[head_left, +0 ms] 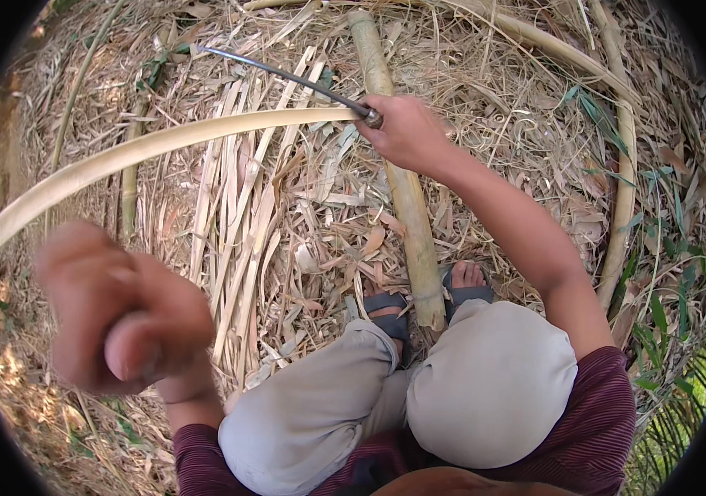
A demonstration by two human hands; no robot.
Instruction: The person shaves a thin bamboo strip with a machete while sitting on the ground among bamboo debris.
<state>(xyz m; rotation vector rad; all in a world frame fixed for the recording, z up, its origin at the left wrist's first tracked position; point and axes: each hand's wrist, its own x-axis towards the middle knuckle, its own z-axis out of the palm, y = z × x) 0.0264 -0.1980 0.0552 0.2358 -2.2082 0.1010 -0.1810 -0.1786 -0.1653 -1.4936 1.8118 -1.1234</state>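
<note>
My right hand [406,132] is closed round the short handle of a knife [287,76] with a long, thin, dark blade, which points to the far left. One end of a pale bamboo strip [162,145] meets the same hand beside the handle. From there the strip bows leftward and down to the left edge of the view. Raised close to the camera, my left hand [125,314] is blurred by motion, its fingers curled in and the thumb folded across. Anything inside it is hidden.
A bamboo pole [406,207] lies on the ground, its near end between my sandalled feet. Several split strips [241,223] lie to its left. Longer bamboo [622,174] curves along the right and far side. Dry leaves and shavings [518,157] cover the ground.
</note>
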